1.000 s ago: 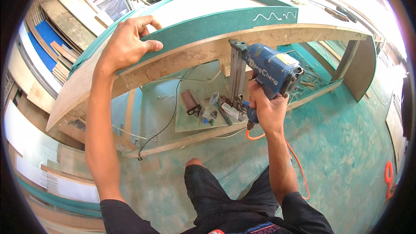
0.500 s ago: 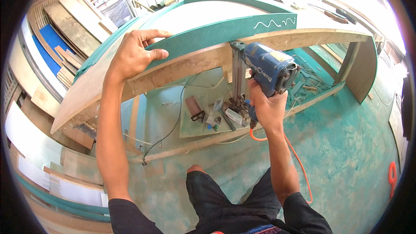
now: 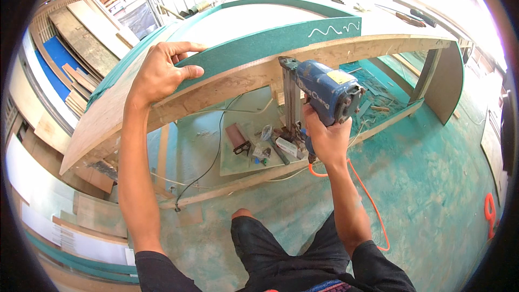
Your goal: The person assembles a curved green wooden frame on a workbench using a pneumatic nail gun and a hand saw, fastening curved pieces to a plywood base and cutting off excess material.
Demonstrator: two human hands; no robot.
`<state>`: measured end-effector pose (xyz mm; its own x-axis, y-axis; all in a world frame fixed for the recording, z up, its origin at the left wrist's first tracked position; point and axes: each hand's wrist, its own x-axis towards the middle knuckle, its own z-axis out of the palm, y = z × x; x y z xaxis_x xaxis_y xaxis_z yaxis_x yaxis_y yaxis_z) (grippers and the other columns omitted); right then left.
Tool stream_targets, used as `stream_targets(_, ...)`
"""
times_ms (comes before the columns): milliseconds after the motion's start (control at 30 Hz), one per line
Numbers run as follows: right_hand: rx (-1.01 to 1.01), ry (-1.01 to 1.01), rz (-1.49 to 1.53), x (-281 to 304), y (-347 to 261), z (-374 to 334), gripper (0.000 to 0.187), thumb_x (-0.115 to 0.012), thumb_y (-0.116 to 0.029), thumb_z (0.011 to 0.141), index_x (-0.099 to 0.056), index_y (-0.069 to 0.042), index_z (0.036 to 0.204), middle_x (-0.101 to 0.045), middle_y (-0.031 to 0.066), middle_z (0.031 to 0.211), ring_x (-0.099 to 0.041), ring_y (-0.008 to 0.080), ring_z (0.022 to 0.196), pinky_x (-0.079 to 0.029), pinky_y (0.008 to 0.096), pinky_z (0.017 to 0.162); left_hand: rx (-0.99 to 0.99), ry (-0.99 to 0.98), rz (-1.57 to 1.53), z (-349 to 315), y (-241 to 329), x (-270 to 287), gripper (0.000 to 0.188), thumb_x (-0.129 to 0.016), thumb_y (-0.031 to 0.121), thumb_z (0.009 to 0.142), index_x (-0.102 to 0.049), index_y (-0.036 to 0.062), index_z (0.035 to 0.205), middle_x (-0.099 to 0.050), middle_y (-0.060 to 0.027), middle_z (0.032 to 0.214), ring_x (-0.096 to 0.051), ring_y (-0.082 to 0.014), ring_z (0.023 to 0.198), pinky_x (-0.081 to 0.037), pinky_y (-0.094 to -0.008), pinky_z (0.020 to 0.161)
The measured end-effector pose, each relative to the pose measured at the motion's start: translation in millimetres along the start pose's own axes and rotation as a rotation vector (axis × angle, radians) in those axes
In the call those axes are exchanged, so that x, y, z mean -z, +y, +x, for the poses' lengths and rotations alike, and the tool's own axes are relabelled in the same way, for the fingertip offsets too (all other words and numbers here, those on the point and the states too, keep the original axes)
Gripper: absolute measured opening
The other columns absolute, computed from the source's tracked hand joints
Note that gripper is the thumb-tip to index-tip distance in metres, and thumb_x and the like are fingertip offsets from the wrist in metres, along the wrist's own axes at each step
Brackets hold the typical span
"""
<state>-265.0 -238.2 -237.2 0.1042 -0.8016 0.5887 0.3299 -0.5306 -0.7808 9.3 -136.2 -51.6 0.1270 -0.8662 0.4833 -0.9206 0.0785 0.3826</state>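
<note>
My left hand pinches the near left end of a green board strip, thumb in front and fingers over its top edge. The strip stands on edge along the workbench's front and belongs to a low angular frame; white wavy marks show near its right end. My right hand is wrapped round the handle of a blue air nail gun. Its metal nose end is close to the bench's wooden front rail, below the strip; whether it touches cannot be made out. An orange air hose trails from the handle.
Pliers and a round saw blade lie on the bench top. A lower shelf holds loose tools, bags and a dark cable. Boards lean at the left. An orange hose coil lies at the right.
The nail gun and my right hand have shifted slightly left along the strip. The whole view has shifted a little; my left hand keeps its pinch on the strip.
</note>
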Motion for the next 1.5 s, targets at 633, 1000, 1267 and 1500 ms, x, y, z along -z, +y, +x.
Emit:
stream_targets(633, 0.012, 0.083, -0.009, -4, -18, 4, 0.020, -0.075, -0.008, 0.093, -0.070, 0.005, 0.108, -0.073, 0.0053, 0.097, -0.065, 0.0101, 0.086, -0.052, 0.0271, 0.076, -0.029, -0.011, -0.010, 1, -2, -1, 0.050, -0.091, 0.012, 0.072, -0.076, 0.0044, 0.120, -0.065, 0.0023, 0.090, -0.050, -0.0096, 0.077, -0.046, -0.0291, 0.074)
stream_targets(1000, 0.172, 0.062, -0.074, -7, -12, 4, 0.022, -0.076, -0.007, 0.093, -0.067, 0.001, 0.112, -0.069, 0.0023, 0.103, -0.062, 0.0097, 0.089, -0.051, 0.0258, 0.079, -0.038, 0.009, 0.013, -1, -1, 0, 0.048, -0.091, 0.014, 0.072, -0.078, 0.0079, 0.119, -0.052, 0.0078, 0.075, -0.042, -0.0068, 0.069, -0.039, -0.0273, 0.063)
stream_targets(1267, 0.143, 0.085, -0.034, -7, -16, 4, 0.027, -0.075, -0.005, 0.091, -0.066, 0.007, 0.114, -0.073, 0.0111, 0.107, -0.068, 0.0163, 0.097, -0.054, 0.0313, 0.087, -0.011, 0.016, -0.028, 0, -1, -2, 0.051, -0.091, 0.010, 0.070, -0.078, 0.0065, 0.118, -0.056, 0.0061, 0.077, -0.047, -0.0079, 0.071, -0.045, -0.0288, 0.068)
stream_targets(1500, 0.206, 0.064, -0.072, -5, -6, 5, 0.027, -0.075, -0.007, 0.095, -0.065, 0.002, 0.118, -0.068, 0.0041, 0.110, -0.063, 0.0108, 0.097, -0.051, 0.0275, 0.088, 0.013, 0.020, 0.014, -2, 7, -4, 0.048, -0.091, 0.010, 0.070, -0.079, 0.0088, 0.117, -0.054, 0.0065, 0.078, -0.044, -0.0081, 0.072, -0.043, -0.0288, 0.067)
